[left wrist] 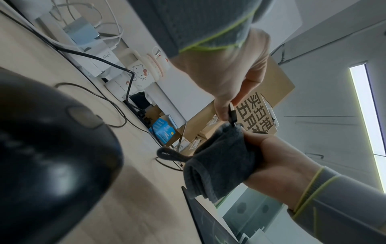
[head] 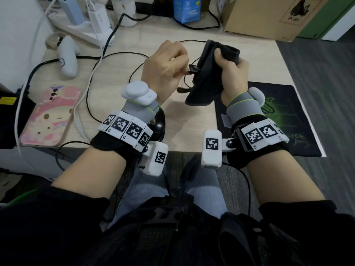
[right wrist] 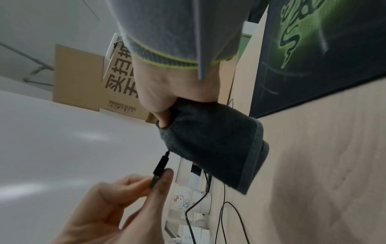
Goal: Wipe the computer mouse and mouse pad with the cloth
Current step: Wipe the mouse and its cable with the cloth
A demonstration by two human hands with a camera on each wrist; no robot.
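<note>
My left hand (head: 185, 69) pinches the black USB plug (head: 193, 69) of the mouse cable above the desk. Just right of it, my right hand (head: 232, 68) grips a folded dark grey cloth (head: 207, 81) that is wrapped around the cable behind the plug. The left wrist view shows the plug (left wrist: 233, 113) entering the cloth (left wrist: 219, 165); so does the right wrist view, with plug (right wrist: 159, 166) and cloth (right wrist: 217, 145). The black mouse (head: 160, 125) lies on the desk under my left wrist, large and blurred (left wrist: 48, 140). The black mouse pad (head: 284, 116) with a green logo lies under my right wrist.
A phone in a pink case (head: 50, 116) lies at the left edge. A white controller (head: 67, 56), a power strip with chargers (head: 84, 25), a blue box (head: 187, 8) and a cardboard box (head: 269, 14) line the back. Black cable loops (head: 92, 83) cross the desk.
</note>
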